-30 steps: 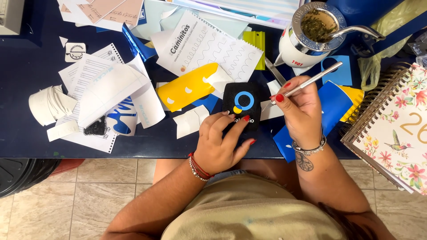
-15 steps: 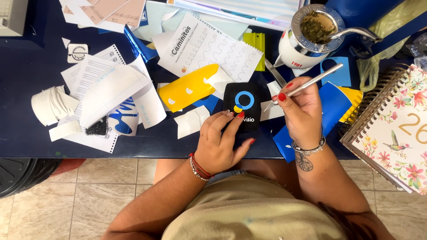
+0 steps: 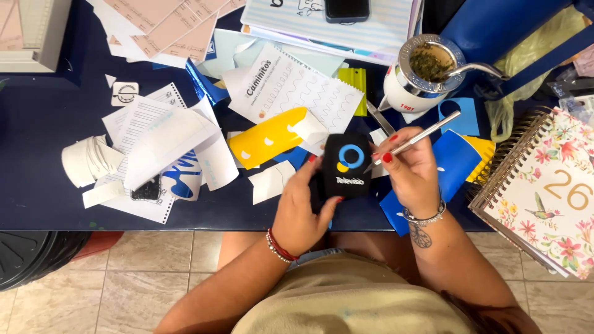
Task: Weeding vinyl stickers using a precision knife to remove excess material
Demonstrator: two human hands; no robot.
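The left hand (image 3: 303,213) grips the black card (image 3: 346,166) from its left and lower edges, fingers closed on it, holding it up just above the near edge of the desk (image 3: 37,198); the right hand (image 3: 411,176) is pinched shut on a slim metal craft knife (image 3: 416,140), its tip at the card's right edge; the tip lies close to the left fingers, so a slip could likely nick them or score the card's blue ring and yellow dot, since the card is held in the air rather than flat; just left lies a yellow cut-out (image 3: 267,137) with white half-moons; beyond it a white worksheet (image 3: 297,86) with wavy lines; a spiral notebook (image 3: 547,192) with flowers sits at the right edge; farther back stands a white gourd cup (image 3: 421,77) with a metal straw; blue paper pieces (image 3: 455,162) lie under the right hand.
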